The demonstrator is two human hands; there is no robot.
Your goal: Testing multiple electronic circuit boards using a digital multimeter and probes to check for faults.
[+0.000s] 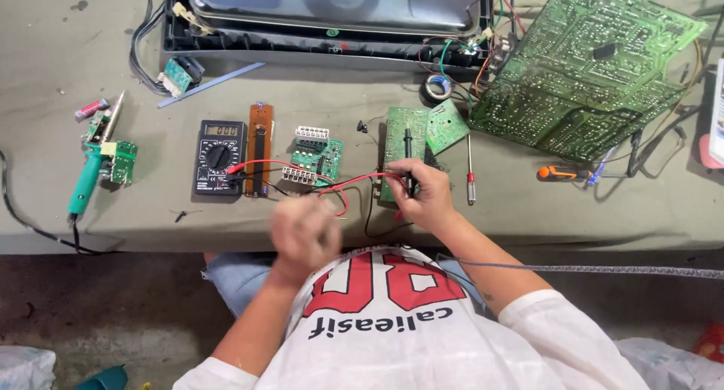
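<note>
On the grey-green bench, the right hand pinches a slim black plastic probe upright against a narrow green circuit board lying flat just above it; red and black leads trail to a black handheld multimeter well to the left; the left hand is blurred, its grip cannot be told; the work looks like probing mid-measurement, and next seems to call for a steady tip on a solder point.
</note>
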